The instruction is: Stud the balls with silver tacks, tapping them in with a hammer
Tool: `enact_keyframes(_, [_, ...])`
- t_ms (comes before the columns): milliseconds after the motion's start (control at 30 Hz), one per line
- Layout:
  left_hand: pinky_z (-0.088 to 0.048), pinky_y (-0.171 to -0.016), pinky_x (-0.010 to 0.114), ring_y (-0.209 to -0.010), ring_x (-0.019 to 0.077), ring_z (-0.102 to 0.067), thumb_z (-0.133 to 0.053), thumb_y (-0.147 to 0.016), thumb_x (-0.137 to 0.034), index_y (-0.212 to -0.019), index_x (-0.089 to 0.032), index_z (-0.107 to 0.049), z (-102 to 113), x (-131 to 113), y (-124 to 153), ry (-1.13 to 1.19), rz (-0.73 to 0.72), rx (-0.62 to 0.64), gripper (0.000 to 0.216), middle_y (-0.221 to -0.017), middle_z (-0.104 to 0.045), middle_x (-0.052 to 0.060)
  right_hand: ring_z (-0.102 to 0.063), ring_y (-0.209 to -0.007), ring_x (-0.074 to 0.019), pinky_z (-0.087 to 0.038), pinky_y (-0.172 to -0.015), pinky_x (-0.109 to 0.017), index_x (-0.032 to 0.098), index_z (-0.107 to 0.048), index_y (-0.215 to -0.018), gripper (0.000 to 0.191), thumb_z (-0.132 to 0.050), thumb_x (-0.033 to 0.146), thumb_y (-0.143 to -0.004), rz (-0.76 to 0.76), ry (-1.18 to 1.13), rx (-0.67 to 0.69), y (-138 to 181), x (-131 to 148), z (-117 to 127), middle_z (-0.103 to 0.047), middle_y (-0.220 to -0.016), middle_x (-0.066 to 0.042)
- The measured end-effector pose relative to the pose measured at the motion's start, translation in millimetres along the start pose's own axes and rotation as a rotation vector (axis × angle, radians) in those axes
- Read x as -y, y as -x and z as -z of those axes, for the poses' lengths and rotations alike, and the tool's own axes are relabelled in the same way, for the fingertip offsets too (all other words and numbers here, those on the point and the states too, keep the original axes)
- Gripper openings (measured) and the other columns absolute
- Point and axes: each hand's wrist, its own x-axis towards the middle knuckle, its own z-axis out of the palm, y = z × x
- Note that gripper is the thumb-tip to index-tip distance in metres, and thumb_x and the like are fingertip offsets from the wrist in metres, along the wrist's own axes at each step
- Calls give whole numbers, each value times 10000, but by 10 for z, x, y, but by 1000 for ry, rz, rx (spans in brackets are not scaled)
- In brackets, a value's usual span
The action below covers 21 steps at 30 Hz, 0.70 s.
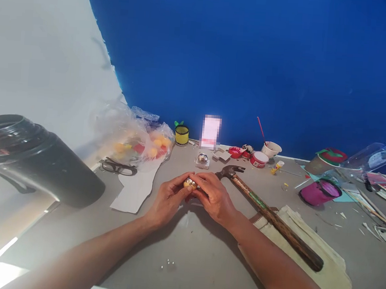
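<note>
A small yellow ball with shiny silver domed studs is held between both hands above the middle of the table. My left hand grips it from the left, thumb on its near face. From the right, my right hand closes its fingers against the same ball, partly hiding it. Just beyond the hands, a silver-covered ball rests on a small white box. Several tiny shiny bits lie on the table nearer to me, too small to name surely.
A claw hammer lies at right, partly over a cream cloth pouch. A big grey flask, glasses and a plastic bag of orange balls are left. Behind stand a paper cup and glue stick.
</note>
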Motion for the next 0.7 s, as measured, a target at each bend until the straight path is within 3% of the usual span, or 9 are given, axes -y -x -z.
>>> enact_keyframes(167, [-421,-619,260,-665,150,-486,-696,-883,-455,-1201,-193,-756,-3,-16,27,-9,-15,-22,417,-725,-593,0,-650,-1121,-247,-572,-950,-416,267,-689,-1335,368,-637,242,-971,-98,-159,-20,-29,86,40,-703,-1197,-119])
enact_keyframes(300, [-439,-588,261,-639,148,-506,-712,-873,-466,-1303,-207,-722,-5,18,47,-35,-32,-70,502,-717,-631,4,-688,-1090,-235,-610,-836,-347,251,-772,-1160,262,-670,300,-924,-402,-512,-9,-101,195,121,-708,-1235,-100])
enact_keyframes(400, [-501,-639,280,-681,167,-579,-725,-867,-428,-1323,-195,-715,-12,54,56,-42,-33,-99,512,-757,-685,22,-730,-928,-219,-620,-794,-354,228,-795,-1072,257,-684,391,-906,-565,-678,-42,-134,243,132,-752,-1125,-87])
enact_keyframes(500, [-545,-714,305,-774,201,-648,-723,-859,-390,-1327,-178,-712,-16,78,63,-50,-36,-107,514,-825,-731,47,-727,-784,-200,-617,-757,-353,206,-800,-1028,277,-740,409,-850,-652,-706,-69,-136,251,100,-778,-985,-73])
enact_keyframes(700, [-538,-761,309,-837,208,-657,-694,-877,-355,-1341,-163,-699,-14,68,90,-91,-39,-83,502,-863,-740,53,-720,-754,-201,-608,-741,-334,195,-807,-953,269,-793,404,-784,-713,-703,-114,-139,265,59,-781,-860,-52])
